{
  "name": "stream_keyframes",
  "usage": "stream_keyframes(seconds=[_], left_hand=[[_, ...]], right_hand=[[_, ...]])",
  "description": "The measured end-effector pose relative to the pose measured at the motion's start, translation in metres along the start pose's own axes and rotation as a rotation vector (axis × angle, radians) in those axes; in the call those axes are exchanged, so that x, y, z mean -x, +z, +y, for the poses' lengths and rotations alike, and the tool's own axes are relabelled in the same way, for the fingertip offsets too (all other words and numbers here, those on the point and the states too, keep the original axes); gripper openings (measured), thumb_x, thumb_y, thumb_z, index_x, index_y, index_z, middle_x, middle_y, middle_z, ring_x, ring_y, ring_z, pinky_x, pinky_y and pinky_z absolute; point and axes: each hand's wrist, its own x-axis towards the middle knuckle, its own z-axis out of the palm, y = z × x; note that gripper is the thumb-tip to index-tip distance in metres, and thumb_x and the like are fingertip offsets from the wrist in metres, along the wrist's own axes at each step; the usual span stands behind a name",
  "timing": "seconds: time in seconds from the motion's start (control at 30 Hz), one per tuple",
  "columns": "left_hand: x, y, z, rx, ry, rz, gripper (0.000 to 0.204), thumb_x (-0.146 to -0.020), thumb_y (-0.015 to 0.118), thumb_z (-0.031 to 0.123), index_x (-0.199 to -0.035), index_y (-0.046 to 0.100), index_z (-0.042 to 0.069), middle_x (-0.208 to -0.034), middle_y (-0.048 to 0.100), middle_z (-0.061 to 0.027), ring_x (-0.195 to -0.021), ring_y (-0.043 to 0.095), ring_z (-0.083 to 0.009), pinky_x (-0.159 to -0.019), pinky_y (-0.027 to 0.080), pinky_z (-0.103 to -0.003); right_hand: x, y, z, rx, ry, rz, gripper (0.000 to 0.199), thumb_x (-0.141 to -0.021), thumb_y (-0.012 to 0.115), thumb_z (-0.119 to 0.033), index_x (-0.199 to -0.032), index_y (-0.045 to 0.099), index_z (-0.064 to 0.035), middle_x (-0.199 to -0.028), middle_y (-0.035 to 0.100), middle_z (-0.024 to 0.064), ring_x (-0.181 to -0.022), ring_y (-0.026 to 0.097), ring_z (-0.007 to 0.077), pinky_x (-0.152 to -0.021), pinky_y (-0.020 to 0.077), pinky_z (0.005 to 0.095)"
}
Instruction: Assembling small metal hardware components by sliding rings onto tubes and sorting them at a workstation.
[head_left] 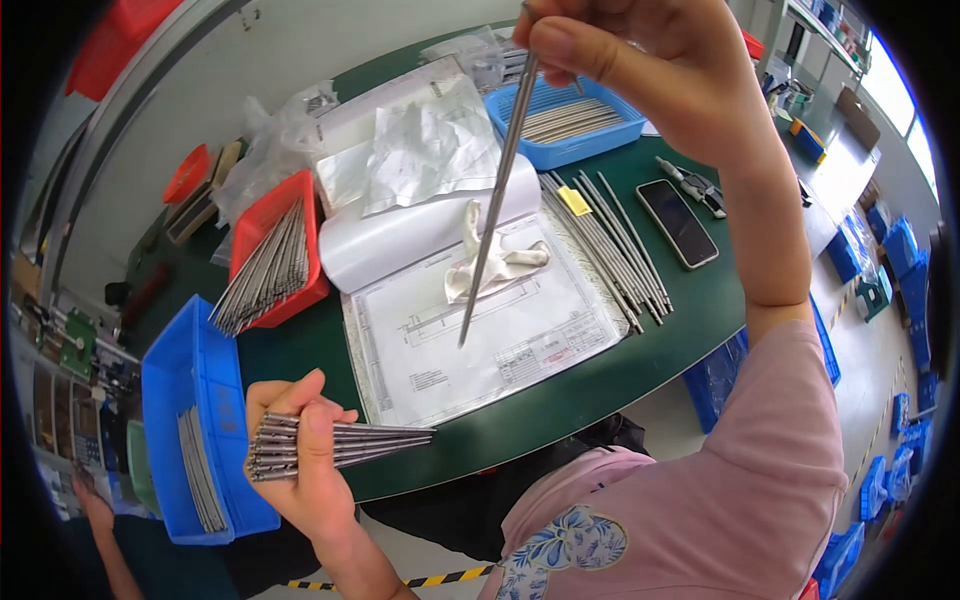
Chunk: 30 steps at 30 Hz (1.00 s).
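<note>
My left hand (pixel 320 480), at the lower left, is closed around a bundle of thin metal rods (pixel 375 443), which point right over the table's near edge. Raised at the top, my right hand (pixel 650 80) pinches the upper end of a single metal rod (pixel 495 210). This rod slants down and to the left, its lower tip above a printed technical drawing (pixel 440 375). A crumpled white cloth-like piece (pixel 500 268), perhaps a glove, lies on the drawing behind the rod. Beside the paper rest several loose metal rods (pixel 625 255) with a yellow tag (pixel 574 201).
A red bin (pixel 318 270) and a light blue tray (pixel 570 152) hold rods. A deep blue bin (pixel 165 400) with rods stands at the left edge. Right of the loose rods lie a phone (pixel 678 224) and a caliper (pixel 692 187). Another person's hand (pixel 92 500) shows lower left.
</note>
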Motion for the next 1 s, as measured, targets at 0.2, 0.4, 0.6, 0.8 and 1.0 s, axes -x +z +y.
stream_keyframes(seconds=[0.2, 0.4, 0.6, 0.8, 1.0], left_hand=[[-0.002, -0.006, -0.004, -0.077, 0.025, 0.008, 0.021, -0.082, 0.057, 0.008, -0.095, 0.059, -0.008, -0.085, 0.046, -0.0089, -0.065, 0.052, -0.0131, -0.057, 0.052, -0.027], [0.000, -0.011, -0.004, -0.066, 0.002, 0.005, 0.022, -0.082, 0.056, 0.010, -0.095, 0.058, -0.008, -0.089, 0.045, -0.0097, -0.069, 0.051, -0.0131, -0.054, 0.052, -0.026], [-0.003, -0.010, -0.005, -0.078, 0.008, 0.000, 0.023, -0.082, 0.056, 0.012, -0.096, 0.058, -0.007, -0.087, 0.044, -0.0094, -0.069, 0.050, -0.0132, -0.053, 0.051, -0.026], [-0.005, -0.013, -0.006, -0.046, -0.008, 0.005, 0.022, -0.081, 0.057, 0.011, -0.094, 0.058, -0.007, -0.086, 0.044, -0.0097, -0.064, 0.051, -0.0137, -0.053, 0.051, -0.027], [-0.001, -0.005, 0.004, 0.020, -0.068, 0.019, 0.016, -0.075, 0.059, -0.001, -0.088, 0.063, -0.008, -0.081, 0.050, -0.0098, -0.066, 0.056, -0.0147, -0.058, 0.048, -0.024]], right_hand=[[0.065, -0.015, -0.014, 0.876, 0.617, -0.055, 0.008, -0.081, 0.060, -0.007, -0.087, 0.060, -0.0010, -0.072, 0.059, 0.0073, -0.064, 0.057, 0.0158, -0.058, 0.0445, 0.0263], [0.156, -0.007, -0.042, 1.027, 0.569, 0.020, 0.008, -0.071, 0.065, -0.005, -0.078, 0.060, -0.0061, -0.073, 0.061, 0.0072, -0.057, 0.057, 0.0244, -0.051, 0.0436, 0.0317], [0.228, 0.036, -0.101, 1.109, 0.702, -0.125, 0.011, -0.067, 0.066, -0.004, -0.076, 0.060, -0.0063, -0.072, 0.060, 0.0056, -0.057, 0.057, 0.0203, -0.050, 0.0439, 0.0302], [0.247, 0.056, -0.111, 0.989, 0.814, -0.253, 0.012, -0.066, 0.067, -0.006, -0.076, 0.061, -0.0076, -0.074, 0.060, 0.0045, -0.059, 0.058, 0.0201, -0.052, 0.0446, 0.0312], [0.175, 0.056, -0.083, 0.625, 0.869, 0.111, 0.013, -0.066, 0.064, 0.004, -0.077, 0.063, -0.0025, -0.074, 0.059, 0.0094, -0.062, 0.058, 0.0212, -0.056, 0.0450, 0.0288]])
